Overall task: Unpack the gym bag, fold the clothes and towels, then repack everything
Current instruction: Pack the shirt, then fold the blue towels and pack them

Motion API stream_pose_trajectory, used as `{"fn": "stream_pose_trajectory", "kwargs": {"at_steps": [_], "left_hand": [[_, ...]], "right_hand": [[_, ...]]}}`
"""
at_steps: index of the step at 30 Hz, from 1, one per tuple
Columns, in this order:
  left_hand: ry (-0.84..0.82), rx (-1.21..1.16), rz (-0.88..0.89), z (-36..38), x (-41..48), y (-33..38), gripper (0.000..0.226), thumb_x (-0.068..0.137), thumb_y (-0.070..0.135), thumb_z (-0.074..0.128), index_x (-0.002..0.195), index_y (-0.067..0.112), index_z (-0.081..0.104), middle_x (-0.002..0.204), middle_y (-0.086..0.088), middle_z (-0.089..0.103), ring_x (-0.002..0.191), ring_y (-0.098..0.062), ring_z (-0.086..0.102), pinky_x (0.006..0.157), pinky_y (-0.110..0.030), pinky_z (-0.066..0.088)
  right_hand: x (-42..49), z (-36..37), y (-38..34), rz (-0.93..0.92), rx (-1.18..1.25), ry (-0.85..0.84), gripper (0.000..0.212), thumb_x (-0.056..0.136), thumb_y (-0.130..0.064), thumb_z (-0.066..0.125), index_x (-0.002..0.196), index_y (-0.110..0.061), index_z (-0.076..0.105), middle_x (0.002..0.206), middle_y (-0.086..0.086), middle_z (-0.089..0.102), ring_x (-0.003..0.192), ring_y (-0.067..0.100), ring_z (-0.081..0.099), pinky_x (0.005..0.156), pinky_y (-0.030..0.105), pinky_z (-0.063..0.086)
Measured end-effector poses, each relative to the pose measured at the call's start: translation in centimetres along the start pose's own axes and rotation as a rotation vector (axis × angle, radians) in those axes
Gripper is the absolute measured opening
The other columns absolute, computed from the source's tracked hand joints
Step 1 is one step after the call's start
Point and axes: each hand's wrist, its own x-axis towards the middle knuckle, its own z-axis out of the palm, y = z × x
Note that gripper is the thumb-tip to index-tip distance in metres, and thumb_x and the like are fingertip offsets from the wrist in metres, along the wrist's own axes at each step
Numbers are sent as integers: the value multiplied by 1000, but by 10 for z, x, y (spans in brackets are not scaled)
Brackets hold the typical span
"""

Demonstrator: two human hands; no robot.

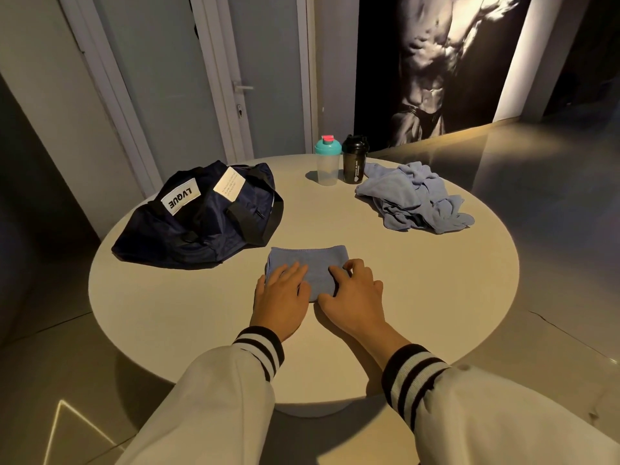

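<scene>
both forearms reach in side by side, palms down. left hand [281, 292] lies flat, fingers straight, pressing the folded towel [310, 261]. right hand [354, 290] is arched, fingertips resting on the towel, grasping nothing. towel sits mid-table [419, 297], near the bag [201, 216]; crumpled cloth [416, 199] far right, by two shakers [327, 166].

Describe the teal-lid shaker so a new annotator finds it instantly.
Start at the round white table and go to its far edge, where two shakers stand side by side left of the crumpled blue towel. The teal-lid shaker is the left one: clear cup, teal lid, pink flip cap, while its neighbour is the black shaker.
</scene>
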Motion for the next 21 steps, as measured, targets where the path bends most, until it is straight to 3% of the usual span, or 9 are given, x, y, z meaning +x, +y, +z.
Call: {"fn": "stream_pose_trajectory", "kwargs": {"at_steps": [4, 8, 11, 15, 19, 21], "left_hand": [[24, -68, 34, -6, -4, 2, 48, 103, 33, 45, 151, 33, 41, 162, 6, 32, 150, -13, 23, 124, -42, 8], [64, 47, 141, -9, -13, 2, 56, 92, 33, 59, 145, 41, 43, 161, 12, 28, 150, -16, 12, 122, -45, -11], [136, 73, 122, -8, -22, 5, 55, 90, 26, 59, 142, 41, 47, 153, 14, 37, 145, -15, 18, 119, -45, -19], [206, -64, 96, -9, -25, 9, 42, 100, 21, 47, 139, 36, 51, 135, 9, 58, 133, -13, 41, 125, -40, -6], [279, -160, 91, -14, -30, 13, 35, 100, 23, 46, 133, 34, 53, 127, 7, 62, 128, -14, 47, 125, -35, -1], [334, -140, 94, -14, -32, 15, 30, 99, 25, 51, 129, 32, 53, 127, 6, 61, 127, -15, 48, 125, -40, 1]], "right_hand": [[-3, 0, 3, -49, 27, 13, 58, 79, -43, 51, 133, -25, 56, 136, 0, 45, 124, 26, 38, 97, 40, 33], [-9, -1, 6, -78, 70, 96, 41, 87, -31, 59, 126, -19, 63, 125, 4, 60, 120, 28, 48, 96, 40, 41], [-15, -1, 8, -107, 81, 136, 29, 92, -26, 59, 120, -17, 64, 114, 6, 64, 109, 27, 53, 88, 37, 44], [-22, -4, 8, -178, 181, 152, 14, 94, -22, 56, 102, -15, 65, 93, 5, 64, 87, 23, 55, 72, 31, 39], [-30, -12, 2, -213, 282, 175, 26, 96, -35, 50, 112, -18, 61, 103, -1, 65, 90, 15, 55, 75, 25, 41], [-34, -14, 0, -201, 302, 172, 26, 98, -38, 50, 117, -22, 55, 107, -2, 64, 92, 14, 55, 74, 26, 45]]}}
